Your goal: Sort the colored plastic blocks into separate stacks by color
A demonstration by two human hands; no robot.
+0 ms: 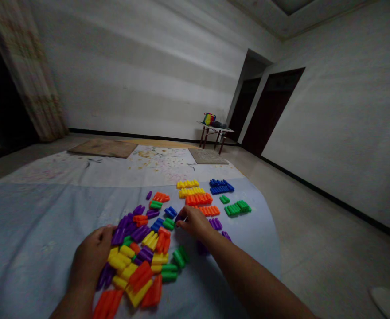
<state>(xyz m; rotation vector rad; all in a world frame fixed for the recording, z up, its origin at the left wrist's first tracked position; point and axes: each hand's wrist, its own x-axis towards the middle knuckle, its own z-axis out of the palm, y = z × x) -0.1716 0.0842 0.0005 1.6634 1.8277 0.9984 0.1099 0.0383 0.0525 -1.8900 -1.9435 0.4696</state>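
A mixed heap of plastic tube-shaped toy pieces (125, 261) in purple, yellow, orange, green and blue lies on the cloth-covered table. At its left edge is my left hand (91, 254), fingers curled against the purple pieces (123, 228); whatever is in them is hidden. My right hand (195, 222) pinches a small purple piece (179, 218), just right of the heap. Beyond that hand, pieces are lined up by colour: yellow rows (191, 192), orange rows (199, 199), blue rows (222, 187) and green pieces (238, 208). Purple pieces (215, 223) lie partly behind my right forearm.
A pale blue flowered cloth (48, 212) covers the table, with folds on the left. Two flat boards, one brown (103, 148) and one grey (208, 156), lie at the far edge. A small table (216, 128) with a colourful bag stands by the wall.
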